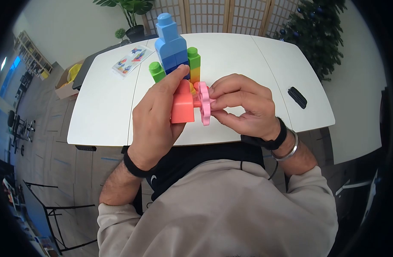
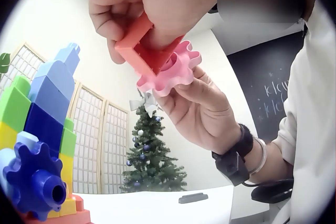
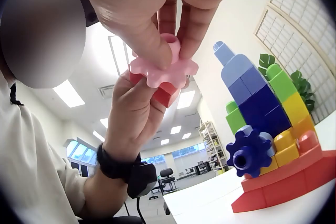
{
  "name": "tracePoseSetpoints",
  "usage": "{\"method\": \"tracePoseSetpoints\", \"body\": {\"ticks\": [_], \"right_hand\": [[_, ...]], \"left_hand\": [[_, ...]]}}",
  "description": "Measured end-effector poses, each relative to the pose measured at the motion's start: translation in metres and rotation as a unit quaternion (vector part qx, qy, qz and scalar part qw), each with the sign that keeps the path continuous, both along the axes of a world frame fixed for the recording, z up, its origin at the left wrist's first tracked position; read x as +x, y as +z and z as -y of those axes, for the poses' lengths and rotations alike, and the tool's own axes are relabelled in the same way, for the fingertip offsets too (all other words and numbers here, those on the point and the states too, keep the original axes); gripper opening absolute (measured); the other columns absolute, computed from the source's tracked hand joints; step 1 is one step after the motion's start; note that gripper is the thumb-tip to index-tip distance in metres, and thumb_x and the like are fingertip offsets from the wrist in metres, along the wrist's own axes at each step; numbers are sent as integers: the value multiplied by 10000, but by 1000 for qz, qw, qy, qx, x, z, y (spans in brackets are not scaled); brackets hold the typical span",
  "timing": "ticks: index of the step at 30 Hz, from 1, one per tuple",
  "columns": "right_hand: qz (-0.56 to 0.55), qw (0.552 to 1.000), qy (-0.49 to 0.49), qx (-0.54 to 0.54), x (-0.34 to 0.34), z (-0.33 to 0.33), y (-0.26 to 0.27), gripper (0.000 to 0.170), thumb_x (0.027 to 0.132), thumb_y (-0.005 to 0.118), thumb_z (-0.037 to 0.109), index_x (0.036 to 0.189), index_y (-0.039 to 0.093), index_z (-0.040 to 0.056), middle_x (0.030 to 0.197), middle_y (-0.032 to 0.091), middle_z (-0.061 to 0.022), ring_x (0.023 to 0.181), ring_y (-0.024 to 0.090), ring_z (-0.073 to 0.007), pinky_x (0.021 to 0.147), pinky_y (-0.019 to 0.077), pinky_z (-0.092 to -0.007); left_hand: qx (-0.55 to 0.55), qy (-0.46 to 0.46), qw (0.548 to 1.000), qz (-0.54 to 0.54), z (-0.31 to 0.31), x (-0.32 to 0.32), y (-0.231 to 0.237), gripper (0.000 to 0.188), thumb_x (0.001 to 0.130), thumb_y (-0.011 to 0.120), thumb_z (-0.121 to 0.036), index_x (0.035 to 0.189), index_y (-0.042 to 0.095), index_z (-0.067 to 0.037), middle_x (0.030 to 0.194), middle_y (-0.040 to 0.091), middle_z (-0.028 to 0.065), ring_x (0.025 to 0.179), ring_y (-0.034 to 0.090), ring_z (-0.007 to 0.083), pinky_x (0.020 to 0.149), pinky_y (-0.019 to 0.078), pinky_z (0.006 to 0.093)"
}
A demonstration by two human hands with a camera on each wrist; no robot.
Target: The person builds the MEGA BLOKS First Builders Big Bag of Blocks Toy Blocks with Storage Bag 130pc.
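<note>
My left hand (image 1: pixel 153 115) grips a red toy block (image 1: pixel 183 107), its hollow underside showing in the left wrist view. On the block's side sits a pink toy gear (image 1: pixel 205 104), whose hub my right hand (image 1: pixel 245 102) pinches between thumb and fingers. Both are held up above the table's near edge. Behind them stands a built tower of blocks (image 1: pixel 173 49), light blue at the top, dark blue below, with green and yellow columns at the sides. A dark blue gear (image 3: pixel 247 153) is fixed to the tower's front, over a red base (image 3: pixel 286 178).
The tower stands on a white table (image 1: pixel 102 115). A printed sheet (image 1: pixel 132 60) showing colored block models lies at the back left. Toward the right edge is a black object (image 1: pixel 297 97). A potted plant (image 1: pixel 135 32), a folding screen (image 1: pixel 218 17) and a decorated tree (image 1: pixel 312 36) stand behind.
</note>
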State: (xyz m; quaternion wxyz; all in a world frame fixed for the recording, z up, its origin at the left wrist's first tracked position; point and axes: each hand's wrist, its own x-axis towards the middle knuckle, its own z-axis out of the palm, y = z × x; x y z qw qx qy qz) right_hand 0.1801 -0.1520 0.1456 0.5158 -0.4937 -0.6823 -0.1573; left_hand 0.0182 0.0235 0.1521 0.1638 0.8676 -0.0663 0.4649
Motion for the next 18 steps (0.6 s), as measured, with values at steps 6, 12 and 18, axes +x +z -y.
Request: {"method": "tracePoseSetpoints", "body": {"ticks": [6, 12, 18], "right_hand": [[-33, 999, 34, 23, -4, 1, 5, 315, 748, 898, -100, 1017, 809, 37, 1111, 765, -102, 986, 771, -235, 842, 651, -327], [-22, 998, 48, 16, -5, -3, 2, 305, 748, 898, -103, 1008, 802, 26, 1107, 762, -107, 988, 765, -238, 851, 643, -337], [6, 1000, 16, 24, -8, -2, 2, 303, 741, 898, -98, 998, 801, 29, 1100, 757, -106, 977, 758, -249, 854, 642, -344]], "left_hand": [[9, -3, 1000, 26, -7, -4, 6, 686, 825, 836, 33, 1472, 611, -10, 1332, 750, 176, 1146, 768, 322, 977, 635, 387], [4, 11, 1000, 16, 3, -2, 3, 686, 834, 881, -19, 1465, 612, 0, 1199, 756, 154, 1090, 766, 286, 938, 630, 374], [-18, -1, 1000, 23, 8, -1, 0, 734, 786, 783, 120, 1486, 581, 29, 1224, 706, 207, 1081, 743, 356, 914, 624, 410]]}}
